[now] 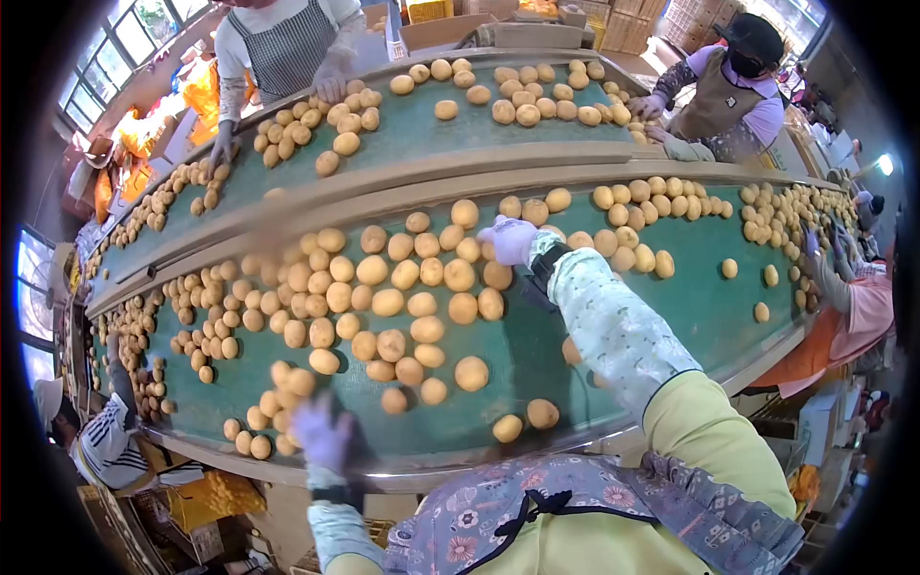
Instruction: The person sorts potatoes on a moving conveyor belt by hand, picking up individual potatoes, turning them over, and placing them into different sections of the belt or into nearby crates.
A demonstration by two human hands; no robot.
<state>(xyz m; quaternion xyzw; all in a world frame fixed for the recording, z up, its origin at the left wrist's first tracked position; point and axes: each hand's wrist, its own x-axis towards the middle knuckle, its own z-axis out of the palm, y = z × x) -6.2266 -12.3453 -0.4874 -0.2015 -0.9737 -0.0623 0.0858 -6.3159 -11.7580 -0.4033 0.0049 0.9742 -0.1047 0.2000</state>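
Round yellow-brown potatoes, by their look, (pixel 387 302) lie scattered over the green belt (pixel 537 355) in front of me. My right hand (pixel 510 240), in a pale purple glove, reaches far across the belt near the dividing rail. Its fingers curl downward among several potatoes, and what they hold, if anything, is hidden. My left hand (pixel 321 431), gloved likewise, is blurred by motion above the near part of the belt. Its fingers look spread, just right of a cluster of potatoes (pixel 287 383). Two loose potatoes (pixel 525 420) lie close to the near edge.
A wooden rail (pixel 431 182) separates my belt from a second potato-covered belt (pixel 412 125). Two people stand across it, gloved hands (pixel 332 79) among potatoes. Other workers stand at my belt's left (pixel 105 431) and right (pixel 853 307). A yellow crate (pixel 216 498) stands below, lower left.
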